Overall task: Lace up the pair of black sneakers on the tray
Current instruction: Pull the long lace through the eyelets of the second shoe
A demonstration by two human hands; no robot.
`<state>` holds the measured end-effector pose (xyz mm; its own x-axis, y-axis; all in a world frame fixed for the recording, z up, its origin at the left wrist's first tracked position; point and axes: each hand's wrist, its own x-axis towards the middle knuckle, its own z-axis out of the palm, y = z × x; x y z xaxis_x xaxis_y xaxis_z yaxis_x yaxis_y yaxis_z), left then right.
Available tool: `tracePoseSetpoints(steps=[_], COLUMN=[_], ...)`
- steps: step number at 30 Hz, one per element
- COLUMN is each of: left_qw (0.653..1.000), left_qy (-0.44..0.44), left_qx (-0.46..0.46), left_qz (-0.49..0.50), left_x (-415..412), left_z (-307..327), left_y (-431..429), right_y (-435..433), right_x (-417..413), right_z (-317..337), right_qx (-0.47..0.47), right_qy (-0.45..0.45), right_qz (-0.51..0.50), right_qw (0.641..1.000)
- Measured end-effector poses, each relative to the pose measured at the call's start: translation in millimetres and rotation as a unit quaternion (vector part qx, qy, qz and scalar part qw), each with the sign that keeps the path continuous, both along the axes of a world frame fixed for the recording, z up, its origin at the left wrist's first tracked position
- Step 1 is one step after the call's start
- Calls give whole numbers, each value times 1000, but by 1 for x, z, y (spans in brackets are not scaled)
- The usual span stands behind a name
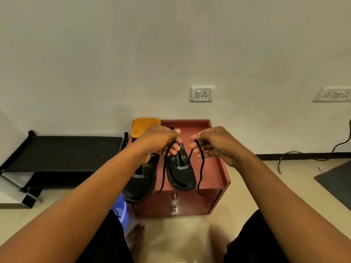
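One end of the lace (164, 168) is pinched in the left hand (159, 142), above the sneaker (182, 173) standing mid-tray (216, 168), and the other end is pinched in the right hand (214, 145). Both ends are best drawn up evenly, so that equal lengths are left for the next eyelets.

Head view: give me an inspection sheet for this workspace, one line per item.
Surface: red-brown tray with a raised rim, atop a small cabinet.
Job's things: centre sneaker, black lace through its lower eyelets; second sneaker overhangs the tray's front edge, no lace seen.
Clutter: orange lid at the tray's back corner; blue tub beside the cabinet.
Grips: left hand and right hand each hold one lace strand, ends dangling.
Cables: black cable on the floor, far right.
Surroundings: wall socket, black rack, dark mat.
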<state>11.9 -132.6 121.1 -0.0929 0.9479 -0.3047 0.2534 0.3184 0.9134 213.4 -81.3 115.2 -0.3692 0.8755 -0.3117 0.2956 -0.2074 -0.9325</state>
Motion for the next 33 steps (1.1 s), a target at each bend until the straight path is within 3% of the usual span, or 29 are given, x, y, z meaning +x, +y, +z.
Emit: tracePoseSetpoints(steps=[10, 17, 23, 33], left_qw=[996, 977, 935, 896], left_qy=[-36, -45, 79, 147], left_qx=[81, 201, 342, 410], left_qz=[-21, -59, 43, 88], left_x=[3, -1, 5, 7], left_z=[101, 136, 137, 184], left_y=[-37, -47, -35, -10], right_y=[-24, -33, -28, -2], right_x=[17, 14, 4, -9], right_z=[85, 119, 133, 206], right_qx=[65, 282, 426, 518], right_qy=[148, 78, -4, 26], right_qz=[82, 33, -42, -78], right_qw=[983, 956, 904, 852])
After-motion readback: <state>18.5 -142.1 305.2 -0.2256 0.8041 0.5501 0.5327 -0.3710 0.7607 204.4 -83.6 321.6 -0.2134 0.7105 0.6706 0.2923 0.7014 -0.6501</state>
